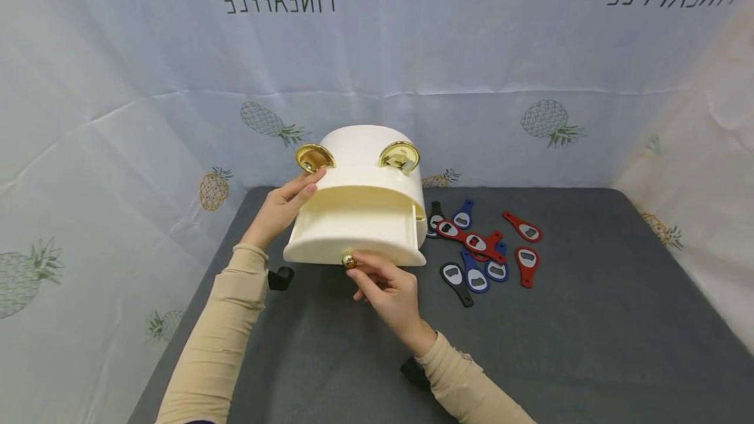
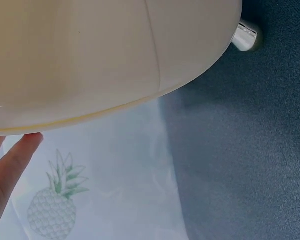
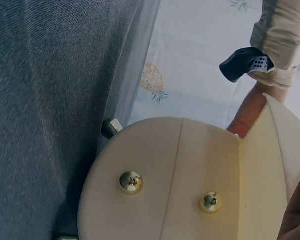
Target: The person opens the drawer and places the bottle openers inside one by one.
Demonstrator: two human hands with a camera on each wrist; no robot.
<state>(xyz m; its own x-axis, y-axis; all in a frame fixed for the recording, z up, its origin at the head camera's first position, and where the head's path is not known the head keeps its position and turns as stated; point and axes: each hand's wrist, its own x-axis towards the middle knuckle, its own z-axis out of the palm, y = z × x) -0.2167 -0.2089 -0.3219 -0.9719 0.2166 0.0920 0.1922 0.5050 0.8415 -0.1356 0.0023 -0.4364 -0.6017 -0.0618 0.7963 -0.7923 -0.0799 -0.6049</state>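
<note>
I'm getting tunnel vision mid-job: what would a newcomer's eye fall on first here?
First, the cream cabinet toward the table's back left, with two gold discs near its top. Next, its open top drawer, the right hand pinching its gold knob and the left hand touching the cabinet's side. Then the red, blue and black bottle openers scattered right of the cabinet.

Behind the bare left hand [image 1: 283,208], the left sleeve [image 1: 218,339] is beige, close-fitting and creased crosswise, with a dark edge [image 1: 199,421] at the end farthest from the hand. By that wrist sits a black, rounded device [image 3: 237,65] bearing a pale patch [image 3: 260,63] of small dark squares. Behind the bare right hand [image 1: 385,290], the right sleeve [image 1: 477,388] is likewise beige and wrinkled, a black piece [image 1: 415,371] beside its cuff.
</note>
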